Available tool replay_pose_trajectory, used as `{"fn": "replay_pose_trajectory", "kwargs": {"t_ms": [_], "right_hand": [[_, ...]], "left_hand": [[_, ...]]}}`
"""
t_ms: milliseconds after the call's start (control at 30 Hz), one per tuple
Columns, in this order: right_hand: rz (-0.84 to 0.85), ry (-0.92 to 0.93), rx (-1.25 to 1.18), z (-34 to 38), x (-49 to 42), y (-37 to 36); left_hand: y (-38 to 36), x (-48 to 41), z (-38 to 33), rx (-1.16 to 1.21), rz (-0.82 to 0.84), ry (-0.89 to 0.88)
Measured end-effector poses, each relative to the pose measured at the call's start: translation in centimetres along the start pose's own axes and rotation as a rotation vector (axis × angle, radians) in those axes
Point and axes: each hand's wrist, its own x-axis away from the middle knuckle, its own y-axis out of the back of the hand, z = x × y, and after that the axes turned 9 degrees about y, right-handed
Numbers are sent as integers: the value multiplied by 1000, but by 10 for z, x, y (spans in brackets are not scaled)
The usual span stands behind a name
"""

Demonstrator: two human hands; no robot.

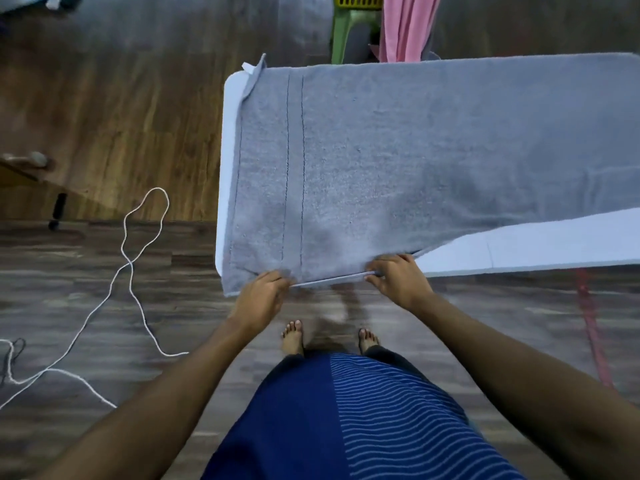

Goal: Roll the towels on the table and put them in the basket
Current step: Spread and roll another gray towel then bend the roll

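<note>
Near table edge, left hand (261,296): fingers curled round the near hem of the grey towel (415,150), pinching it at the foot of the stitched band.
Near table edge, right hand (398,280): thumb and fingers pinch the same hem a little to the right; the hem runs taut and straight between the two grips.
Step in hand: this looks like squaring or folding the towel lengthwise before any roll; nothing is rolled yet.
Doing it well: keep the hem tight between both grips and move the hands together so the edge stays straight. If folding, lay the near hem onto the far one, edge to edge, then flatten the cloth before rolling from a short end.
Towel, position: spread flat along the white table (519,247), covering most of it. Its near left corner hangs just over the edge, and to the right its near edge slants away, leaving bare tabletop.
Towel, look: thick grey terry, with two dark stitched lines across near the left end, a tag turned up at the far left corner and a soft crease at the right.
Far side: a pink cloth (408,26) hangs beyond the table, beside a yellow basket (356,0) that seems to sit on a green stool (346,32).
</note>
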Motion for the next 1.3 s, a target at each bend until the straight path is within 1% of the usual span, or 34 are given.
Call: {"fn": "replay_pose_trajectory", "kwargs": {"t_ms": [133, 233, 300, 367, 400, 467, 533, 600, 667, 767, 867, 967, 1033, 1133, 1300], "right_hand": [[29, 4, 70, -67, 32, 21], [43, 64, 53, -85, 49, 26], [33, 115, -13, -84, 55, 25], [1, 146, -67, -81, 61, 26], [-11, 145, -90, -82, 65, 27], [-35, 125, -124, -82, 71, 27], [-59, 112, -152, -84, 76, 30], [-55, 114, -168, -90, 80, 31], [-40, 94, -146, -100, 87, 32], [-63, 1, -67, -123, 99, 38], [-121, -97, 28, -155, 116, 50], [-122, -175, 31, -185, 141, 60], [-135, -209, 5, -191, 156, 61], [-224, -208, -76, -186, 172, 57], [-262, -105, -121, -187, 177, 65]], "left_hand": [[-10, 8, -8, -36, 6, 117], [-26, 4, -39, -100, -102, 214], [-42, -3, -82, -75, -141, 168], [-60, -15, -134, 22, -116, 57], [-69, -22, -161, 58, -93, 37], [-83, -35, -200, 113, -58, 69], [-90, -42, -223, 166, -60, 115], [-89, -43, -230, 198, -58, 149], [-87, -42, -230, 196, -74, 132], [-83, -37, -224, 171, -79, 77], [-84, -35, -215, 136, -35, 63], [-88, -36, -211, 109, 17, 69], [-91, -38, -216, 110, 16, 96], [-98, -42, -238, 81, -12, 121], [-118, -76, -324, 119, 42, -44]]}}
